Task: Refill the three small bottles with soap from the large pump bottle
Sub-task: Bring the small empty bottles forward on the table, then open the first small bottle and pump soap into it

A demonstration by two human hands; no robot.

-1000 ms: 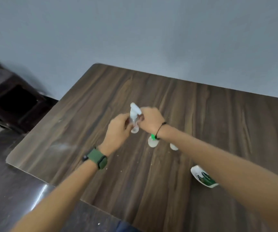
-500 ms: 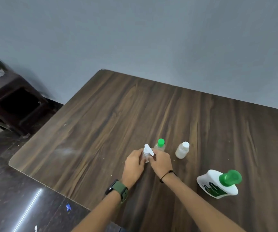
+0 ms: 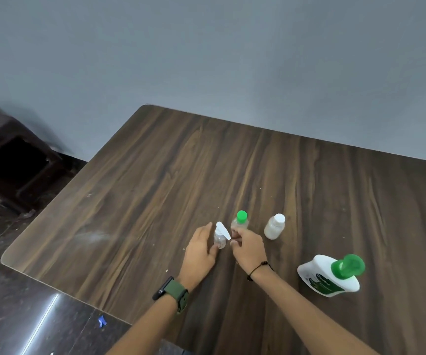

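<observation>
Your left hand (image 3: 201, 249) cups the small clear bottle with the white flip cap (image 3: 220, 236), standing on the dark wood-grain table (image 3: 155, 190). Your right hand (image 3: 248, 248), fingers curled, sits just beside it; whether it pinches the cap, I cannot tell. 2 more small bottles stand behind: a green-capped clear bottle (image 3: 240, 221) and a white-capped cloudy bottle (image 3: 274, 226). The large white pump bottle with the green pump (image 3: 331, 275) stands to the right.

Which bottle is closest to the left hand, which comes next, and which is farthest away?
From the left hand:
1. Small bottle with white flip cap, right at its fingers.
2. Green-capped small bottle, just behind the right hand.
3. White-capped small bottle, further right.
4. Large pump bottle, far right, nearest the table's front.
</observation>
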